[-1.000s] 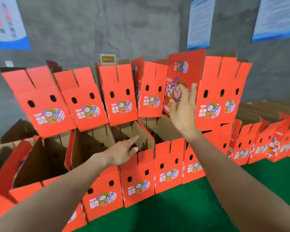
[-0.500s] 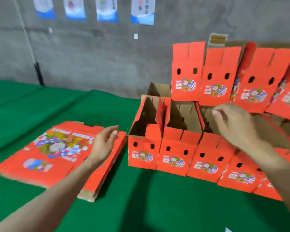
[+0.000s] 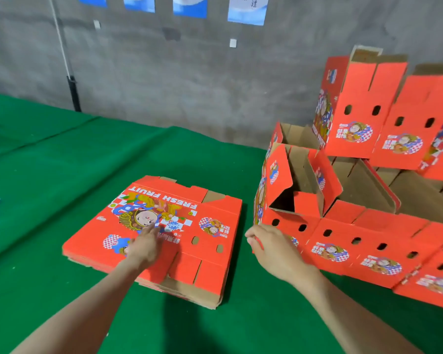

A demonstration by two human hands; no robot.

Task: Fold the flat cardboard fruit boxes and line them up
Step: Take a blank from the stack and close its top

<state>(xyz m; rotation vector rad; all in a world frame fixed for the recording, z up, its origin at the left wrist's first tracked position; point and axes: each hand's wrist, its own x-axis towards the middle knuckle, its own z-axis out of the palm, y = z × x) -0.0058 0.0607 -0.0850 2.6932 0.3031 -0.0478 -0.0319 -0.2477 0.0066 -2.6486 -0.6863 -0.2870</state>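
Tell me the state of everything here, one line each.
Stack: flat boxes, not yet folded, on green cloth.
Left hand: open, fingers on the stack.
Right hand: open, holding nothing.
Front row: folded up, tops open.
Top row: folded up, standing on boxes below.

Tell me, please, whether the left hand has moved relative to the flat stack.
Yes. The left hand has moved from the flat stack's right edge inward over its printed top, now reaching the cartoon picture.
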